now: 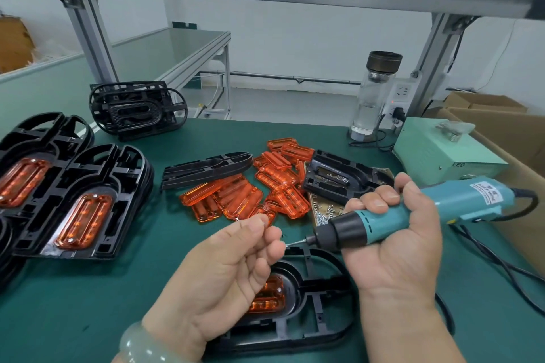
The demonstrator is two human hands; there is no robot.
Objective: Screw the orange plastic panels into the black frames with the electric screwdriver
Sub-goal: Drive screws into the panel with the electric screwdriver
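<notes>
My right hand [392, 239] grips the teal electric screwdriver [413, 212], held level with its bit [296, 242] pointing left. My left hand [230, 268] is raised palm up, and its fingertips pinch a small screw right at the bit's tip. Below both hands lies a black frame [321, 303] on the green mat, with an orange panel [268, 295] seated in it and partly hidden by my left hand. A loose heap of orange panels [244, 194] lies beyond my hands.
Finished frames with orange panels [82, 215] are stacked at the left. Empty black frames [138, 109] stand at the back, one frame [206, 169] lies mid-table, and another frame [339, 180] sits on a box of screws [324, 214]. A glass bottle [371, 94], power box [442, 153] and cord [486, 250] are at the right.
</notes>
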